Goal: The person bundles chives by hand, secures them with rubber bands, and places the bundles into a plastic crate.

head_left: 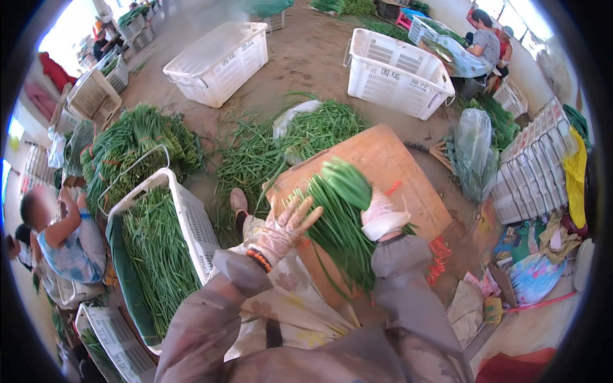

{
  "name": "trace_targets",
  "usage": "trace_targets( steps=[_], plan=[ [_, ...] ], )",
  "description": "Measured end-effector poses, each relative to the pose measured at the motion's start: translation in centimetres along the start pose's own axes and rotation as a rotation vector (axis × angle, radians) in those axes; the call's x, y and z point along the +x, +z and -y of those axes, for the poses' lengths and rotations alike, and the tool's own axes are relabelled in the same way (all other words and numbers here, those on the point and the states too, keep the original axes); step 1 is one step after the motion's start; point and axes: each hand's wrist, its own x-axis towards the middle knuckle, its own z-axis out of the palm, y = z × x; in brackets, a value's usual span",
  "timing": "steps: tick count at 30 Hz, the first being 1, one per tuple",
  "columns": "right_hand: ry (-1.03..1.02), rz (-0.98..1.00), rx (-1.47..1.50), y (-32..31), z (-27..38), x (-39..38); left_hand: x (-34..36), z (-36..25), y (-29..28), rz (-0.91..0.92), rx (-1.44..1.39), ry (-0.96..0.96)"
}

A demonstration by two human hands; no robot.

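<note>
A low wooden board [408, 172] stands before me, with a heap of long green stalks [332, 223] that look like garlic chives lying across it. My right hand [381, 214], in a whitish glove, is closed on a bunch of garlic chives [347, 183], whose rounded end is smeared by motion. At the heap's left edge is my left hand [286, 231], also gloved, with fingers spread and nothing held. An orange bead bracelet [258, 260] circles that wrist. Red ties [437, 260] hang at the board's right edge.
A white crate [207, 239] full of stalks stands at my left, near tied bundles [137, 143]. Loose greens [325, 131] lie beyond the board. Two white crates [220, 64] [401, 76] stand farther off. Co-workers sit left [70, 236] and far right [483, 45].
</note>
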Motion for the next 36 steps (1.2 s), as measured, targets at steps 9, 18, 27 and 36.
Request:
trace_targets(
  steps=[9,18,27,36],
  plan=[
    [-0.114,-0.023,-0.321,3.9,-0.1,-1.4,7.9,-2.5,1.2,-0.023,0.154,0.223],
    [-0.651,0.198,-0.43,-4.4,-1.4,1.8,8.4,-2.1,3.1,0.059,0.087,0.208],
    [-0.214,0.429,-0.206,2.8,0.5,10.2,8.0,-3.2,3.0,-0.017,0.06,0.216],
    [0.441,0.233,0.898,4.5,-3.1,7.3,8.7,-4.1,3.6,0.055,-0.002,0.143]
  ],
)
